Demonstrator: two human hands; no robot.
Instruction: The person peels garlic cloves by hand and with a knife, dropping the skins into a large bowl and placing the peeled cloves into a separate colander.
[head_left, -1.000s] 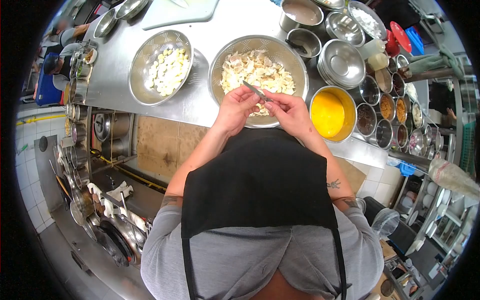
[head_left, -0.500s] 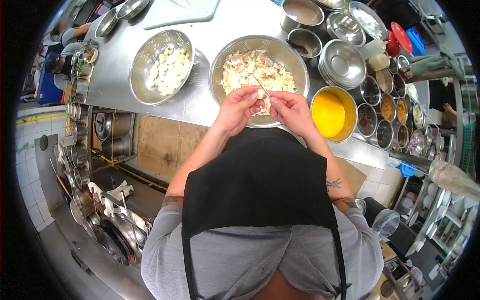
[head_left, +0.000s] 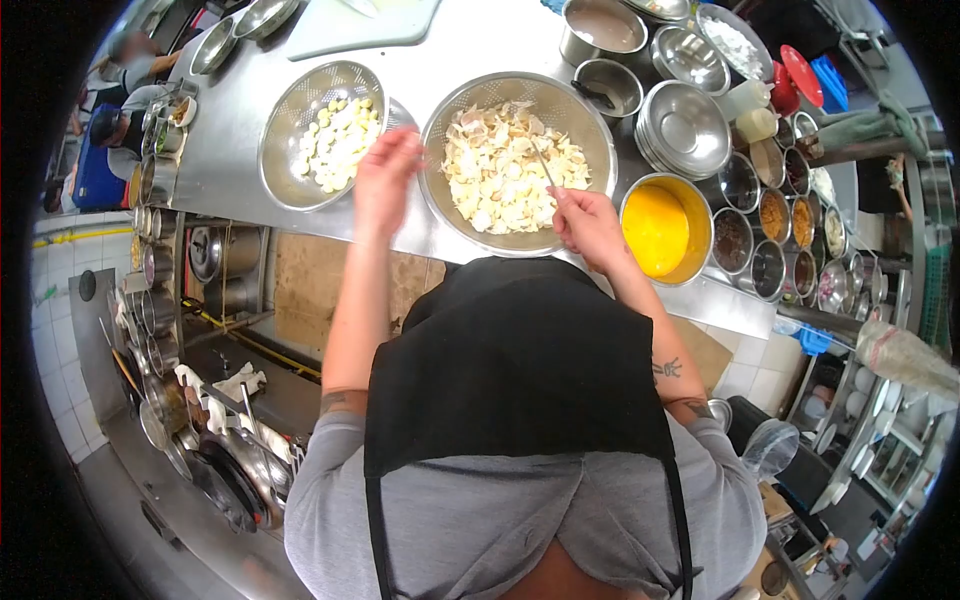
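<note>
My right hand (head_left: pixel 588 228) grips a small knife (head_left: pixel 543 164), its thin blade pointing up and away over the large colander. That colander (head_left: pixel 432 190) holds a heap of garlic cloves (head_left: pixel 500 175) mixed with papery skins. My left hand (head_left: pixel 388 180) is beside the right rim of a smaller perforated colander (head_left: pixel 278 165). Motion smears its fingers, so whether they hold anything is not visible. Peeled pale cloves (head_left: pixel 338 140) lie inside the smaller colander.
A pot of yellow liquid (head_left: pixel 655 228) stands close to my right forearm. Stacked metal bowls (head_left: pixel 688 125) and several ingredient tubs (head_left: pixel 775 215) crowd the right side. A cutting board (head_left: pixel 350 35) lies at the back. Another person (head_left: pixel 130 70) is at far left.
My left hand has moved left from above the large colander, away from my right hand, to the smaller colander. The right hand stays near the large colander with the knife.
</note>
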